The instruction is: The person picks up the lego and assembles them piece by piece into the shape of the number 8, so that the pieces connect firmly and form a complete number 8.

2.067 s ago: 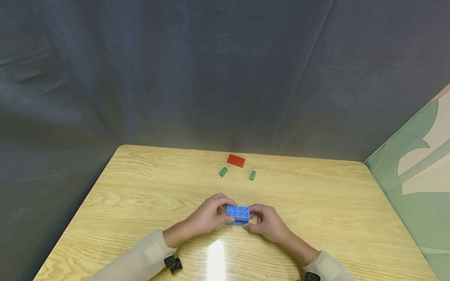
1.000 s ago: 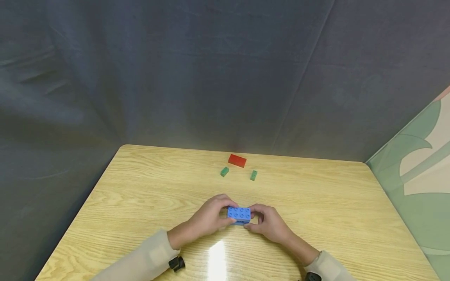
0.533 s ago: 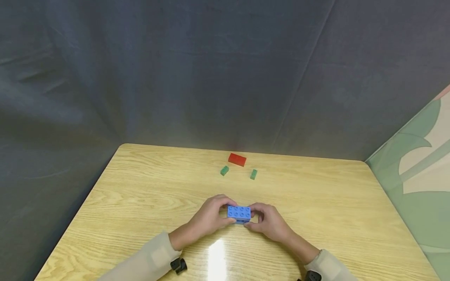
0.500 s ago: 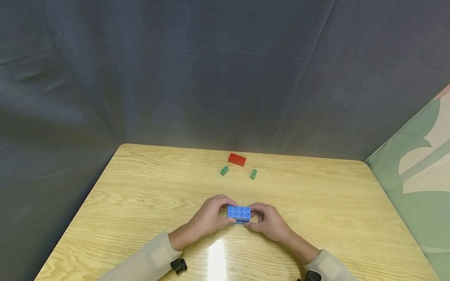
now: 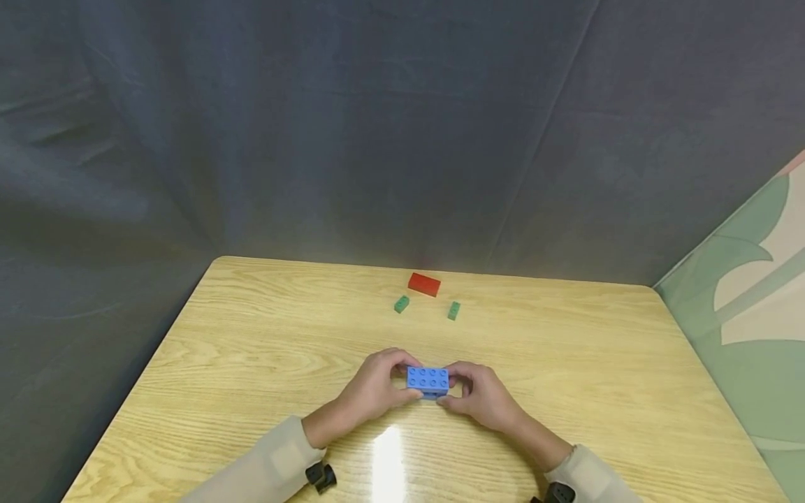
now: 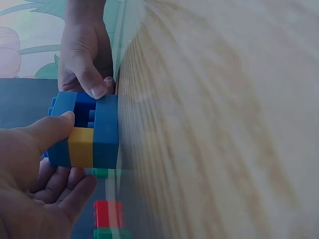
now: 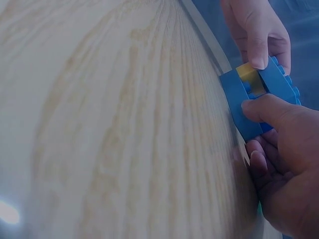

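Observation:
Both hands are on a small stack of toy building bricks near the middle of the table. On top lies a blue eight-stud brick (image 5: 428, 379), studs up. My left hand (image 5: 372, 384) pinches its left end, thumb in front and fingers behind. Beneath it, a yellow brick (image 6: 80, 147) stands at the left end and a darker blue brick (image 6: 83, 102) at the right, with a gap between them. Another blue brick (image 6: 106, 134) forms the base, right at the tabletop. My right hand (image 5: 481, 399) pinches the stack's right end low down, its thumb on the base brick.
Beyond the hands, toward the far edge of the wooden table (image 5: 264, 328), lie a red brick (image 5: 424, 284) and two small green bricks, one on the left (image 5: 401, 304) and one on the right (image 5: 453, 311). A dark curtain (image 5: 377, 140) hangs behind the table.
Over the last two seconds, less of the lower blue brick has come to show beneath the upper one. Both hands keep their hold and have hardly moved.

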`<state>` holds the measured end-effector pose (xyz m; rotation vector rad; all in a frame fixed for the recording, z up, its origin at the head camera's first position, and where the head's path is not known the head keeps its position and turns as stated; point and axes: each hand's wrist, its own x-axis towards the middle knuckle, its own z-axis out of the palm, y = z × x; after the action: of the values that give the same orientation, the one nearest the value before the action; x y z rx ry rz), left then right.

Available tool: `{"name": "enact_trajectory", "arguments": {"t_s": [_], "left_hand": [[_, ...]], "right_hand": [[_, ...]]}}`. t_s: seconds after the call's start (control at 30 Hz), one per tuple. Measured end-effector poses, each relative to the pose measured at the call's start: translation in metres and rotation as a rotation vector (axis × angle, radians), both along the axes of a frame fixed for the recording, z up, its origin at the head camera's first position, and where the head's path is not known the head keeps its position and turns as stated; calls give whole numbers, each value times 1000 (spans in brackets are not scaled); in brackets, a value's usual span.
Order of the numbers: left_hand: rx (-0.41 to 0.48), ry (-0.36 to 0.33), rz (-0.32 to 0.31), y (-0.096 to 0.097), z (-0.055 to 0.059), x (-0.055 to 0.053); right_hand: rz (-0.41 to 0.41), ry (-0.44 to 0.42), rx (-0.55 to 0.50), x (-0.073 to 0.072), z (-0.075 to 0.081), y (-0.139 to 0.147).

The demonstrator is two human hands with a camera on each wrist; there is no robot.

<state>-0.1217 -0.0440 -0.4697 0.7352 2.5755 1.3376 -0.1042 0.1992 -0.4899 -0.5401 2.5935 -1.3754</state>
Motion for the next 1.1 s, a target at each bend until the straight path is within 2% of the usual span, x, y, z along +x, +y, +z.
{"name": "enact_trajectory", "arguments": {"t_s": [0.1, 0.33, 0.43, 0.8, 1.1], "left_hand": [[9, -13, -6, -1, -1, -1], [126, -160, -12, -5, -2, -2], [135, -182, -13, -5, -2, -2], [147, -196, -23, -5, -6, -1], [148, -187, -32, -3, -8, -3]], "right_hand": [[3, 3, -3, -1, 0, 0], [9, -14, -14, -1, 0, -2], [6, -19, -15, -1, 0, -2], [28, -11, 3, -1, -1, 2], [171, -102, -43, -6, 10, 14]]}}
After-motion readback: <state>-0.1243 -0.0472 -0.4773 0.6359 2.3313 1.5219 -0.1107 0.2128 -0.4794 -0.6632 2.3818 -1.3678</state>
